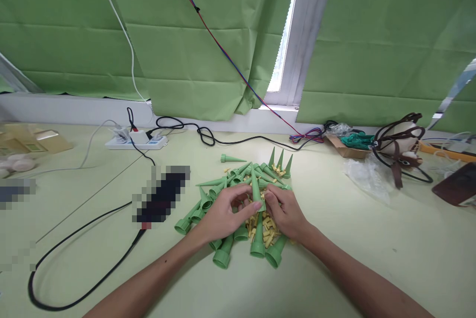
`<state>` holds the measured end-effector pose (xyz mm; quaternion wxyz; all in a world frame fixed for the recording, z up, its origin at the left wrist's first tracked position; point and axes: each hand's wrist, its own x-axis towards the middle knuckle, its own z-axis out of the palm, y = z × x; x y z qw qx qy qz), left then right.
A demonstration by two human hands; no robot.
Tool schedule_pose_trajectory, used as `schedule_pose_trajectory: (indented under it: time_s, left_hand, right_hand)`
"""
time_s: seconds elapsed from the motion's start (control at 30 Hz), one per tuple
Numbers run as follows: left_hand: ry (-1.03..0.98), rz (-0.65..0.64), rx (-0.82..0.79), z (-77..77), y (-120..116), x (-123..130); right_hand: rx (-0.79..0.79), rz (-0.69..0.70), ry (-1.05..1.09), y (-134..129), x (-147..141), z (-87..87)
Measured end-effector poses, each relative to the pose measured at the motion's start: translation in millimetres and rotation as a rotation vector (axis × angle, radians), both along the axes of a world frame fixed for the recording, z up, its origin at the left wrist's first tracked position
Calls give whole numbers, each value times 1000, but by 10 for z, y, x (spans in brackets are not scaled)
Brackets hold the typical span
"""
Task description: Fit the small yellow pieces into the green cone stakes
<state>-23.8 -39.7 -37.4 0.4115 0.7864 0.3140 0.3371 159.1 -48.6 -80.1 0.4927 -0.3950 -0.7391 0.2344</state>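
My left hand (229,213) is closed around a green plastic watering spike (256,188), its narrow tip pointing up and away from me. Close beside that spike's lower end, the fingers of my right hand (289,210) are pinched together; what they hold is hidden. Beneath both hands spreads a pile of similar green spikes (222,254), with small yellow plastic fittings (270,232) lying loose among them. Several spikes (282,163) stand upright at the back right of the pile, and one loose spike (232,159) lies behind it.
Left of the pile lies a blurred dark device (163,196) on a black cable. A white power strip (137,142) sits by the wall. Clear plastic wrap (368,176), a cardboard box (347,148), a strapped bag (403,142) and a dark brown object (455,184) are at right.
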Motion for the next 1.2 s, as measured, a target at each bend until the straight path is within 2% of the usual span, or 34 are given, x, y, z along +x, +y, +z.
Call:
schedule_pose_trajectory:
  time_s: [0.5, 0.83, 1.03, 1.2]
  left_hand:
    - [73, 29, 245, -69, -2, -9]
    - [68, 15, 251, -115, -10, -13]
    - [104, 70, 273, -166, 13, -6]
    - [93, 144, 233, -133, 19, 12]
  right_hand:
    - [-10, -27, -23, -1, -17, 21]
    - [-27, -74, -42, 6, -34, 35]
    - [-55, -88, -1, 3, -41, 45]
    - [-60, -120, 45, 1, -38, 57]
